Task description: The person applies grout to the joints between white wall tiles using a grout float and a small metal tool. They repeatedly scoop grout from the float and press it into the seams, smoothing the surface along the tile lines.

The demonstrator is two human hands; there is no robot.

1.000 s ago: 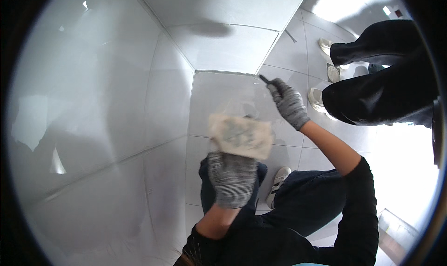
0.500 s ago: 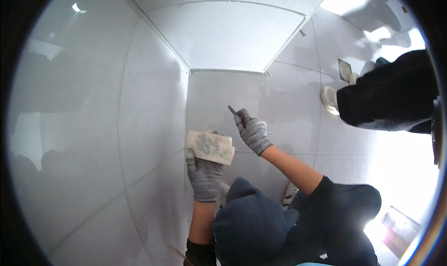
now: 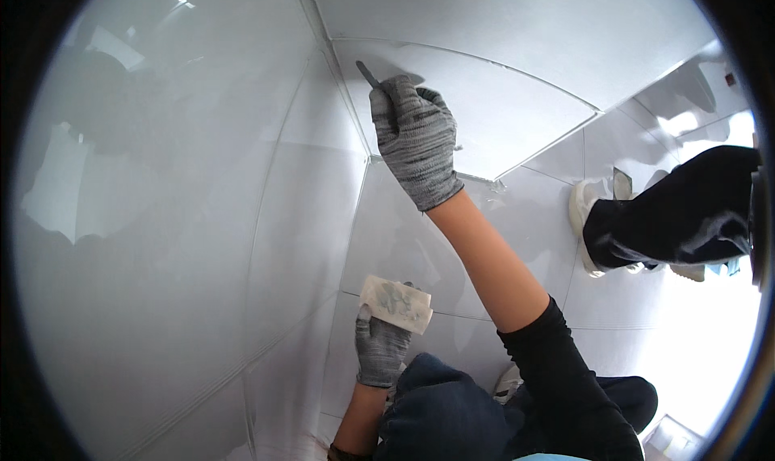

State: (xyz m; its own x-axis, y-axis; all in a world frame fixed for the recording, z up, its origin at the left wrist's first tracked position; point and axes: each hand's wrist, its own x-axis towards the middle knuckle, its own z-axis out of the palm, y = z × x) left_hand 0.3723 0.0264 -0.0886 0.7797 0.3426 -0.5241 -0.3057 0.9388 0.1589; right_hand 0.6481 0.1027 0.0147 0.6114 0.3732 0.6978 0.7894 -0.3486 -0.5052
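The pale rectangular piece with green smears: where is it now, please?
In the head view, the pale piece is below centre, held in the left hand, up-left of the dark blue knee.

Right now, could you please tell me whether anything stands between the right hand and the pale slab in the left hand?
Nothing visible does; only grey tiled floor shows between the right hand and the pale slab.

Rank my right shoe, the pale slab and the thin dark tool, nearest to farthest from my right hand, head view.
1. Thin dark tool: held in the right hand.
2. Pale slab: lower, held in the left hand.
3. Right shoe: lower still, further right.
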